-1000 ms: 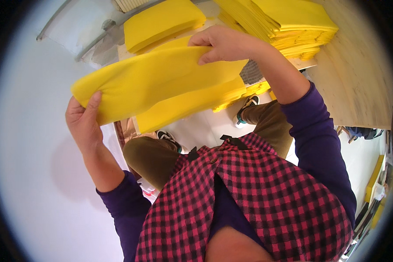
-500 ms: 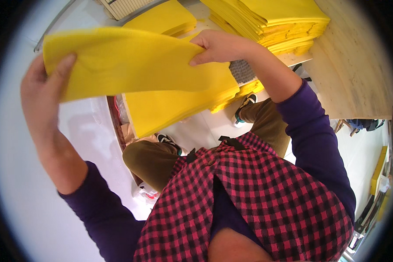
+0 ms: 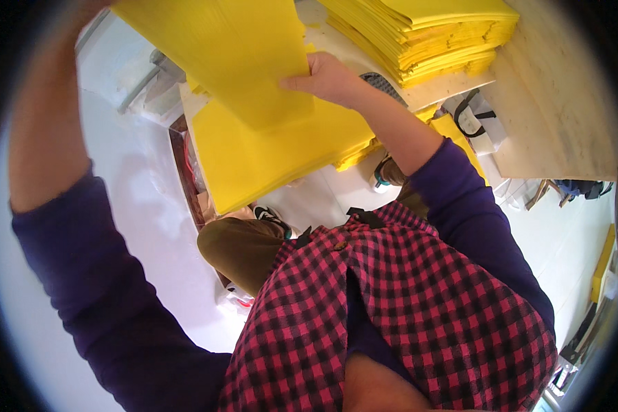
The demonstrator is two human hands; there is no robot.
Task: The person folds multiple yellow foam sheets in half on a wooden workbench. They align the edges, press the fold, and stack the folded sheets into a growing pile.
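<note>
A yellow, cloth-like sheet (image 3: 226,55) is lifted at a slant, its lower end over a flat yellow stack (image 3: 254,158). My right hand (image 3: 331,79) is closed on the sheet's right edge, with the thumb lying on top. My left arm reaches far up, and only a bit of my left hand (image 3: 92,8) shows at the upper rim, where the sheet's raised corner meets it. Its fingers are cut off by the picture's edge, though the sheet stays held up there.
A thick pile of folded yellow sheets (image 3: 453,41) stands on a wooden board at the upper right, beside a plywood panel (image 3: 556,103). A dark grey textured pad (image 3: 383,88) lies behind my right wrist. My knees and shoes are below the stack.
My left hand has swung up and away to the upper rim, lifting the sheet's left end with it. My right hand keeps its grip on the sheet, nearly in place.
</note>
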